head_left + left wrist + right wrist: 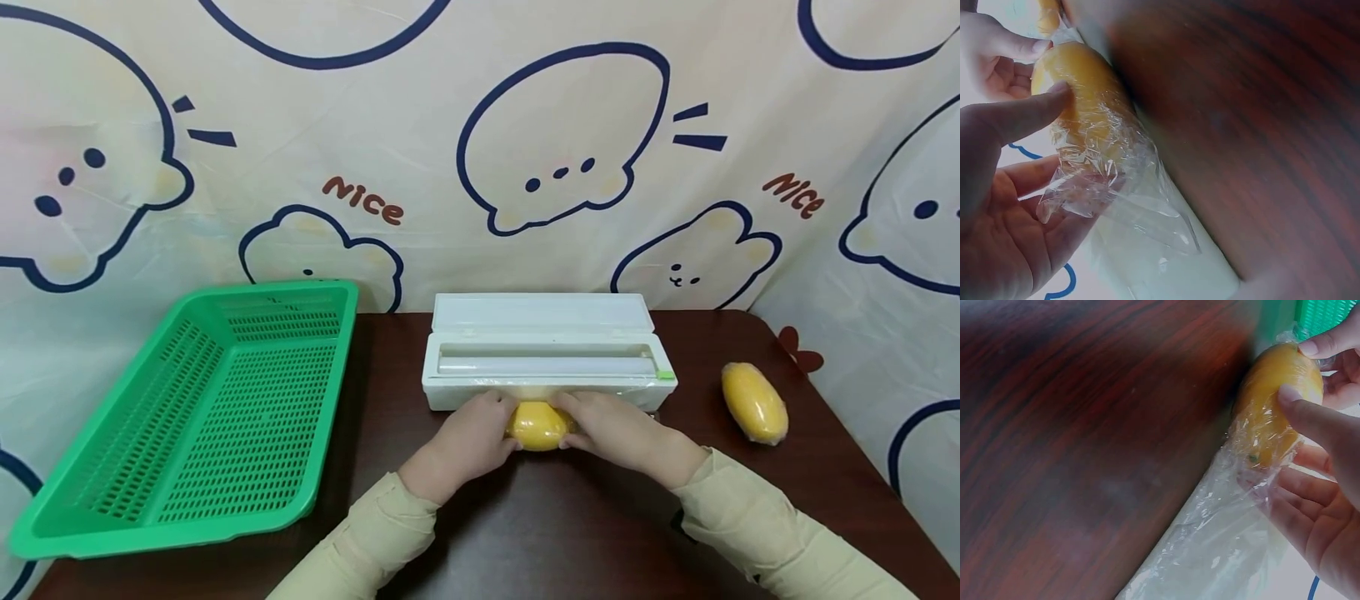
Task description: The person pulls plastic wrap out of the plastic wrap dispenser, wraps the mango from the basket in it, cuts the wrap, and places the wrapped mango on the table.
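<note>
Between both hands is a yellow mango [538, 426] with clear cling film [1094, 147] crumpled around it. My left hand [477, 435] grips its left end, the thumb pressed on the skin and the fingers behind. From the other end my right hand [613, 429] holds it, thumb on top and fingers beneath the loose film [1266, 481]. Just behind the mango stands a white cling film box [543, 392], its lid [542, 313] raised and a film roll [546, 366] inside. Film spreads from the mango over the box front in the right wrist view.
A green perforated basket [330, 417] stands on the left of the dark wooden table [570, 533]. Off to the right lies a second film-wrapped mango [754, 403]. A patterned cloth [420, 258] hangs behind the table and along its right side.
</note>
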{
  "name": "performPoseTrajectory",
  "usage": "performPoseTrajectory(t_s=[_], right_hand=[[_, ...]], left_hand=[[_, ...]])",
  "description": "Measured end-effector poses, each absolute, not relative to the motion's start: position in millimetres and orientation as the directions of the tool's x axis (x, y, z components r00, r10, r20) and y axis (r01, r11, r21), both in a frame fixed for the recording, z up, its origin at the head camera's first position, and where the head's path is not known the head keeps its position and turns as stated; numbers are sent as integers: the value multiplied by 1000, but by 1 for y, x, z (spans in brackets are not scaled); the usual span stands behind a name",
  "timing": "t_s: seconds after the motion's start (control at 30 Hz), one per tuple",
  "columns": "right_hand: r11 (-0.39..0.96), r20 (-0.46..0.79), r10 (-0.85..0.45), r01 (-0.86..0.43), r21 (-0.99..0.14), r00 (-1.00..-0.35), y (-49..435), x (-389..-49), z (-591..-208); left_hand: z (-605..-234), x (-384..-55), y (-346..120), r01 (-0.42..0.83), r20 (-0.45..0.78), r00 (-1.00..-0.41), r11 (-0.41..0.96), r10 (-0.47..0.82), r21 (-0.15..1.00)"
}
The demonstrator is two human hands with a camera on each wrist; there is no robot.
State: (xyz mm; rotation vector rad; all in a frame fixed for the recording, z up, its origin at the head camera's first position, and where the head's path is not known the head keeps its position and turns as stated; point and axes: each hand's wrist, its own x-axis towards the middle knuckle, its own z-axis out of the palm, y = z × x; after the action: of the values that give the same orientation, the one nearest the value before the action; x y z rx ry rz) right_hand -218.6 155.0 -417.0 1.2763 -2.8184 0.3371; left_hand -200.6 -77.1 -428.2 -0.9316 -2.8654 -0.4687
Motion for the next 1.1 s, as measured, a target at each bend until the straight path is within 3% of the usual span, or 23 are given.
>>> performPoseTrajectory(t_s=[0.5,0.77,1.1], right_hand=[[655,155,-708,-723,-220,-689,161,-219,-422],[645,151,-708,-718,-261,-690,165,-221,-422],[667,121,-704,-710,-225,-700,170,-218,-418]], left_hand=[[-431,-200,-87,613,235,-790,717,566,333],[-429,-200,-86,555,212,-831,739,515,381],[-424,-201,-86,553,178,-833,775,524,306]])
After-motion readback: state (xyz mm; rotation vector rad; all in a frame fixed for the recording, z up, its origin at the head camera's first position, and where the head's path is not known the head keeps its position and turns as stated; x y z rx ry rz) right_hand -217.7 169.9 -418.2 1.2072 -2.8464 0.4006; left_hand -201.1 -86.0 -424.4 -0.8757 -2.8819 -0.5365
